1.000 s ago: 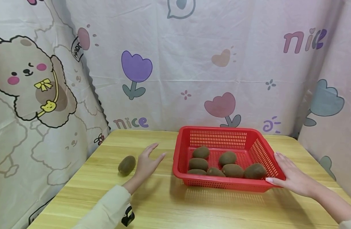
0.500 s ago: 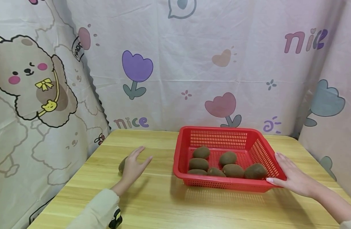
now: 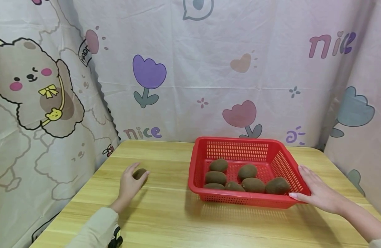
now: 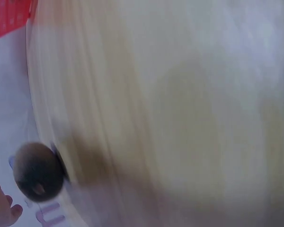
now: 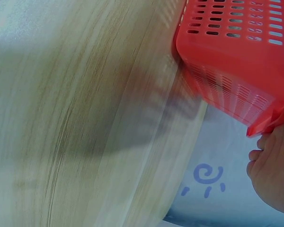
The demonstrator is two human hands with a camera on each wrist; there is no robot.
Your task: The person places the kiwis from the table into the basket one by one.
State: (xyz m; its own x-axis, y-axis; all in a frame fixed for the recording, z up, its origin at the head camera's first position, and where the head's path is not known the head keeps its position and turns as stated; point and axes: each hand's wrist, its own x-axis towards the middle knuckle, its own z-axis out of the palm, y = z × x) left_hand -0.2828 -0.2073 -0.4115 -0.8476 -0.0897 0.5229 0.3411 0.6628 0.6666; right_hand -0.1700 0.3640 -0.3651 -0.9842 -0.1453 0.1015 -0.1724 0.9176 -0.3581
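Note:
A lone brown kiwi [image 3: 139, 173] lies on the left of the table. My left hand [image 3: 129, 184] is right at it, thumb on the near right side and fingers beyond on the left. In the left wrist view a gap shows between that kiwi [image 4: 39, 172] and the fingertips [image 4: 14, 210]. To the right stands a red plastic basket [image 3: 240, 142] with several kiwis [image 3: 253, 185] inside. My right hand [image 3: 320, 193] holds the basket's right rim near the front corner, thumb over the rim. In the right wrist view its fingers [image 5: 261, 153] bend at the rim.
The wooden table [image 3: 190, 227] carries all of this. A printed cloth [image 3: 190, 69] hangs behind its back edge and along both sides. The basket's perforated side [image 5: 232, 94] stands over the table near the back edge.
My left hand has moved left across the table to the lone kiwi, passing in front of it, and its thumb and fingers now frame it. The right hand and basket have stayed put.

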